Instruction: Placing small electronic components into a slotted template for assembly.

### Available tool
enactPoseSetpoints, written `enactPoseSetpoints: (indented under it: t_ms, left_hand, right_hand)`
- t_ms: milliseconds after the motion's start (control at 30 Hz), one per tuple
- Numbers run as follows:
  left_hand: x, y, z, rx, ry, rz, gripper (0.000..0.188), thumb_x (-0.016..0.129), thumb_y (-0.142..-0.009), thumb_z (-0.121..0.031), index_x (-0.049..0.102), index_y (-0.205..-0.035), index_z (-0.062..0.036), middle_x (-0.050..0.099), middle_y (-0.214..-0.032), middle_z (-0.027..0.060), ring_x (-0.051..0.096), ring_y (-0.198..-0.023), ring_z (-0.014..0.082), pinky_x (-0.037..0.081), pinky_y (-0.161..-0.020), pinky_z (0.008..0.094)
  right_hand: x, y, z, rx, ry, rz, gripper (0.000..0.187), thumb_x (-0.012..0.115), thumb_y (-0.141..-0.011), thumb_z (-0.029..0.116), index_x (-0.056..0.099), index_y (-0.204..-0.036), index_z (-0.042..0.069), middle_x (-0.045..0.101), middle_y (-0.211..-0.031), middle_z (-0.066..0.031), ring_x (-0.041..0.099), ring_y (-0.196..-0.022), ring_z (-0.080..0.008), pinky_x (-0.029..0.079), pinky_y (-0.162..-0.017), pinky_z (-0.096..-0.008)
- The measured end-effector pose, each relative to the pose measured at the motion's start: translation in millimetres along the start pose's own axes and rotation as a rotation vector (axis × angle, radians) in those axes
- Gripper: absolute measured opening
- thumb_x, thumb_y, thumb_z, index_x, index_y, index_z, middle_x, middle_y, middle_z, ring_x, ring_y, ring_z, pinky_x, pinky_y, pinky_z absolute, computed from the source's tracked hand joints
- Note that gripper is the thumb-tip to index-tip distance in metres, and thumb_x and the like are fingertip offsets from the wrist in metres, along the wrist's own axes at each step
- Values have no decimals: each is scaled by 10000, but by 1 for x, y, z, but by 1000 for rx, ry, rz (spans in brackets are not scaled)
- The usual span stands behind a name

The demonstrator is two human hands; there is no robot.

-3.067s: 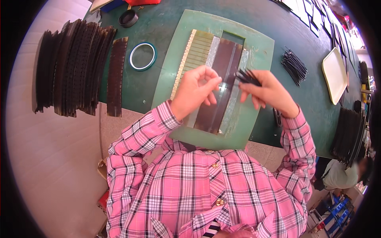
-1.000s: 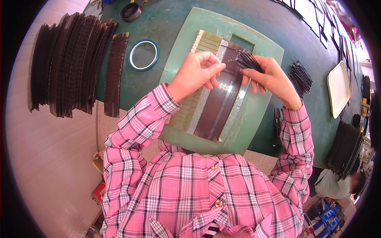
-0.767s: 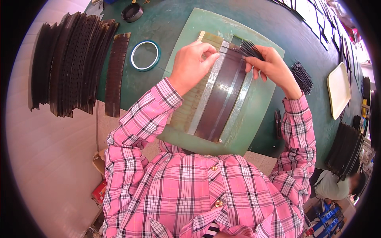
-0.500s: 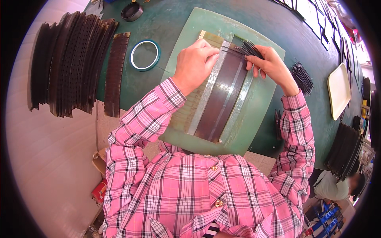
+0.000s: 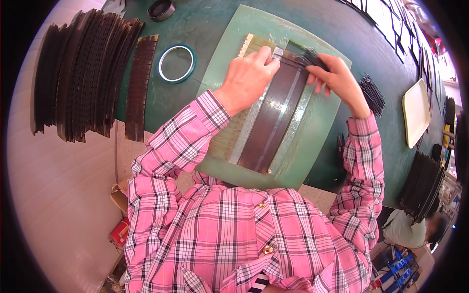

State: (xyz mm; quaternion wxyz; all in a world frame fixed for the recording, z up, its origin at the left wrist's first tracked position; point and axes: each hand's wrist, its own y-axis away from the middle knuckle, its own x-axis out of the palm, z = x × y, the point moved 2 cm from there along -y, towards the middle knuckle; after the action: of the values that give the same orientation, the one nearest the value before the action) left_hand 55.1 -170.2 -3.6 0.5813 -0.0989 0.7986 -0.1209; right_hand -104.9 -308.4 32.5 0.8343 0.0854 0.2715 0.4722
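My left hand [image 5: 246, 80] is closed in a pinch at the far left edge of a dark brown panel [image 5: 273, 112]. Its fingertips press on one end of a thin black strand [image 5: 291, 62] that lies across the panel's far end. In my right hand [image 5: 339, 78] is a bundle of thin black strands [image 5: 312, 57], slightly blurred, held above the panel's far right corner. Clear, shiny strips run along the panel's long sides. Left of it lies a yellowish slatted piece [image 5: 229, 132], partly under my left arm. All this rests on a pale green board [image 5: 312, 132].
On the green table, a roll of teal tape [image 5: 194, 63] and a black ring [image 5: 161, 10] lie left of the board. Slotted dark strips [image 5: 83, 78] stand stacked farther left. To the right are another strand bundle [image 5: 372, 95] and a cream tray [image 5: 416, 112]. A person [image 5: 408, 229] sits lower right.
My left hand has shifted slightly right, its pinch now at the panel's far left edge. My right hand, with the bundle, has moved slightly away to the right.
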Motion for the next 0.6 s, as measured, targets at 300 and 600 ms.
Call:
enactPoseSetpoints:
  t_ms: [300, 600]
  left_hand:
    - [-22, 0, -24, -550, 1467, 301, 182, 659, -872, -184, 612, -960, -32, 618, -865, 40, 624, -648, 111, 501, -520, 236]
    - [-31, 18, -7, -684, 1388, 305, 166, 633, -896, -188, 614, -920, -24, 622, -783, 32, 621, -598, 108, 500, -486, 218]
  right_hand:
    - [12, 54, 30, 24, -46, 10, 135, 599, -897, 142, 613, -867, 11, 630, -667, -10, 542, -480, -45, 370, -378, -188]
    - [23, 45, 30, 13, -62, 141, 125, 581, -892, 121, 620, -865, 5, 640, -677, -16, 547, -482, -51, 386, -383, -198]
